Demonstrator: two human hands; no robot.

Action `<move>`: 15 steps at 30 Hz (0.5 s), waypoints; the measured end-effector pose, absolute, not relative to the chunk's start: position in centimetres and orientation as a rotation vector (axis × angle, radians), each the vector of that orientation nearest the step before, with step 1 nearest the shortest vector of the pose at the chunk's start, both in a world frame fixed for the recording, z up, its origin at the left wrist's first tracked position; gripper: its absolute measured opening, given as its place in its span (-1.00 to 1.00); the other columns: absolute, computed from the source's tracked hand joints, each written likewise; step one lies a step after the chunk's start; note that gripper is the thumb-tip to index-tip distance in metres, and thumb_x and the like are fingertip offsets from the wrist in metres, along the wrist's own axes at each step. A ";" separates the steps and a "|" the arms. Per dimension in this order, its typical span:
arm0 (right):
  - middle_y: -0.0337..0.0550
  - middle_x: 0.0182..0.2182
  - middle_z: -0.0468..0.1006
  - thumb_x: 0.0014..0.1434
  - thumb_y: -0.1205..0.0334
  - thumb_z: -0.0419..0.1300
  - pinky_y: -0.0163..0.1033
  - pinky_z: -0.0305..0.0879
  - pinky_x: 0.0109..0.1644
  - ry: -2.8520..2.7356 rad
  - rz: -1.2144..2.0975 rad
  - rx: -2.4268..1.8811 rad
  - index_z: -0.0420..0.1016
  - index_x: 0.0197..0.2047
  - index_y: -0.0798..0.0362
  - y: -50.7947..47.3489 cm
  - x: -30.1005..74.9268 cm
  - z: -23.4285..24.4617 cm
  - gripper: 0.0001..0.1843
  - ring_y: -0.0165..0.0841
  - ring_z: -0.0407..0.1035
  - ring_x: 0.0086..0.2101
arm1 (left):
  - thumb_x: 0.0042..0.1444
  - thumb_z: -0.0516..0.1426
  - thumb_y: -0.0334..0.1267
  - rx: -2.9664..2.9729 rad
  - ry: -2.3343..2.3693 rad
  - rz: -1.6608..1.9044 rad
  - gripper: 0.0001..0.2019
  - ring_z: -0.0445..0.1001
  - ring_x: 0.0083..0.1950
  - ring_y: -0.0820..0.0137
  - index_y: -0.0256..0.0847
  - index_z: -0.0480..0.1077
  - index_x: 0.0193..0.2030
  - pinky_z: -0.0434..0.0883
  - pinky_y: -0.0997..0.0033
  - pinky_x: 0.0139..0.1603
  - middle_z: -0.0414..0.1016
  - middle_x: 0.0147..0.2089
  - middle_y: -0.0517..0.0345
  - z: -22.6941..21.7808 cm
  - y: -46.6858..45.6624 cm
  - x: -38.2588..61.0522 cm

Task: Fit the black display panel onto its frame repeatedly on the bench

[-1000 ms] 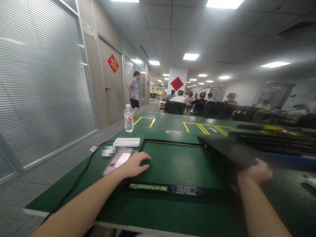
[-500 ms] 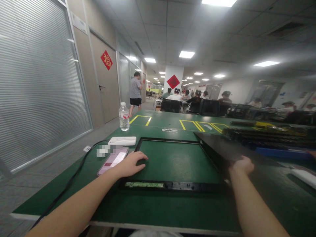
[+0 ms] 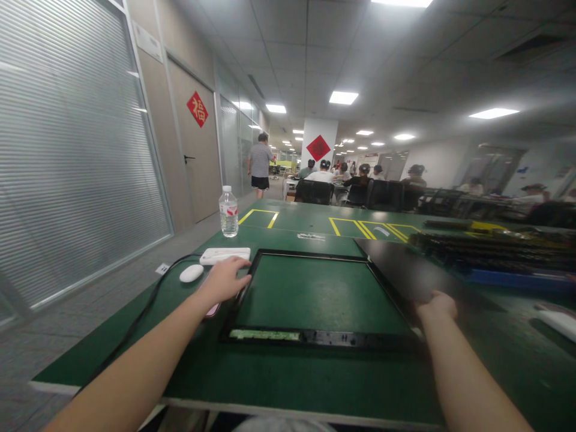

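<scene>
A thin black rectangular frame (image 3: 315, 339) lies flat on the green table, with a green circuit strip along its near bar. My left hand (image 3: 225, 279) is beside the frame's left bar, fingers apart and fingertips at its outer edge; whether they touch it I cannot tell. Under that hand a pink phone (image 3: 213, 311) is mostly hidden. My right hand (image 3: 437, 307) is closed on the near edge of a dark flat panel (image 3: 405, 267), which slants up along the frame's right side. The panel's right part is blurred.
Left of the frame are a white rounded object (image 3: 191, 273), a white flat case (image 3: 211, 256), a black cable (image 3: 130, 327) and a water bottle (image 3: 228, 213). Dark strips are stacked at a blue tray (image 3: 517, 278) on the right. A white object (image 3: 558, 321) lies at far right.
My left hand has moved left and slightly back, from over the frame's opening to its left edge, now covering more of the phone. My right hand still holds the panel, nearly unmoved.
</scene>
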State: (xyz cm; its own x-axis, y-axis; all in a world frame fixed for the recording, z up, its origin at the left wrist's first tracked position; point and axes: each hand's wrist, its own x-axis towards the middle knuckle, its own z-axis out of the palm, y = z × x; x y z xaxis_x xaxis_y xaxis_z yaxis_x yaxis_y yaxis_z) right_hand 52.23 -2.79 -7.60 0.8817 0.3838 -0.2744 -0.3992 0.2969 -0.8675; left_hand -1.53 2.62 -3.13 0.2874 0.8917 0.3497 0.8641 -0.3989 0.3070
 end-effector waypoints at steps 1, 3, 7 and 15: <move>-0.16 -0.30 0.56 -0.11 0.37 0.11 0.04 0.53 -0.30 0.000 0.516 -1.158 0.41 -0.09 -0.04 -2.8 52.2 -7.7 -0.55 -0.23 0.51 -0.38 | 0.05 0.12 -0.10 2.453 1.832 0.690 -0.57 0.43 0.16 -0.04 -0.18 0.52 0.03 0.28 0.04 0.21 0.51 0.13 -0.13 -2.9 3.4 -2.2; -0.15 -0.30 0.56 -0.12 0.39 0.11 0.04 0.54 -0.29 0.037 0.502 -1.165 0.41 -0.09 -0.03 -2.8 52.2 -7.7 -0.54 -0.22 0.51 -0.37 | 0.03 0.11 -0.07 2.436 2.055 0.550 -0.52 0.42 0.16 -0.11 -0.23 0.51 0.05 0.29 0.00 0.17 0.50 0.14 -0.22 -2.6 5.1 -3.7; -0.15 -0.27 0.55 -0.14 0.46 0.10 0.01 0.54 -0.28 0.172 0.505 -1.178 0.38 -0.09 -0.01 -3.0 52.0 -7.4 -0.52 -0.24 0.51 -0.36 | 0.04 0.07 0.04 2.488 2.153 0.349 -0.44 0.39 0.19 -0.08 -0.31 0.49 0.07 0.28 0.10 0.17 0.48 0.12 -0.29 -2.1 8.7 -5.5; -0.17 -0.24 0.53 -0.14 0.50 0.11 -0.01 0.54 -0.26 0.244 0.519 -1.146 0.38 -0.15 -0.01 -3.2 52.0 -7.5 -0.57 -0.26 0.51 -0.33 | -0.13 0.09 0.38 2.408 1.972 0.171 -0.24 0.51 0.02 -0.07 -0.22 0.53 0.00 0.38 0.20 -0.07 0.56 0.04 -0.28 -1.3 12.1 -5.3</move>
State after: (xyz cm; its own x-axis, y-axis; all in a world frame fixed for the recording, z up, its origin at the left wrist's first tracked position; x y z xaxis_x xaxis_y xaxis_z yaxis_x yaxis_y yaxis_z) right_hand 51.99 -3.20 -7.52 0.8570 0.2660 -0.4414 -0.5098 0.3116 -0.8019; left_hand -5.27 12.08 -1.26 0.1936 0.9786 0.0690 0.9760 -0.1993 0.0882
